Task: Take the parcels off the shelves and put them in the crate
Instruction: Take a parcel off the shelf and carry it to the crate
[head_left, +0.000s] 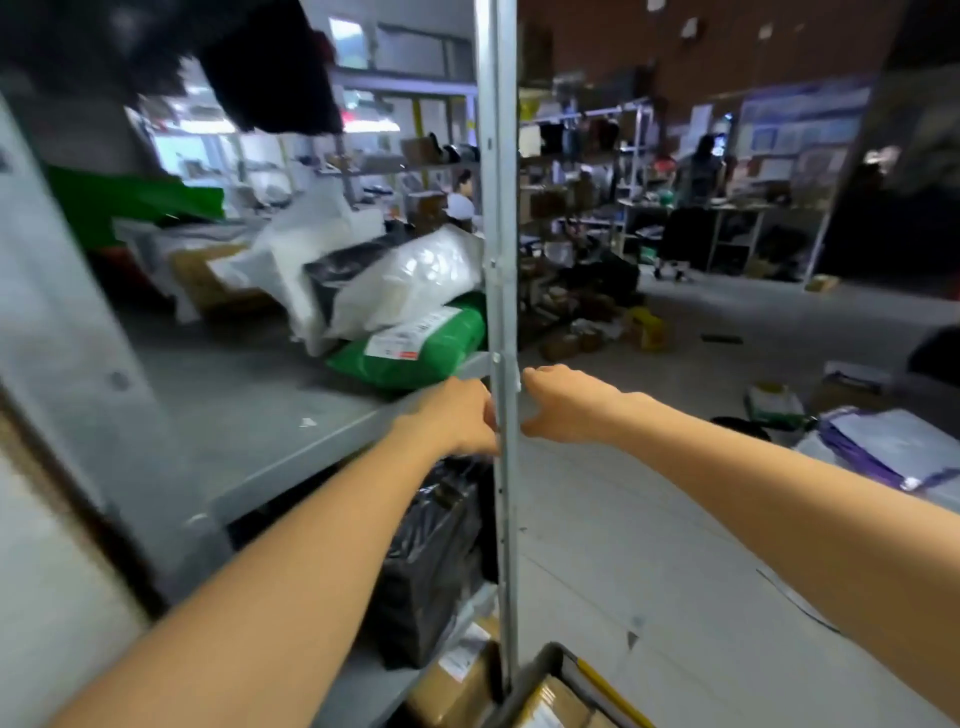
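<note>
Green parcel (415, 358) just behind shelf upright (500, 260) looks next pick; left hand (457, 415), right hand (558, 405) flank it, fingers curled, grip cannot tell; crate (540, 667) below it.

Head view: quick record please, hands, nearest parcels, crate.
left hand: at the shelf post, grip unclear
right hand: across the post, fingers curled, grip unclear
green parcel: on the shelf behind both hands, under a white parcel
black parcel: one level down
crate: bottom edge, brown box inside
</note>
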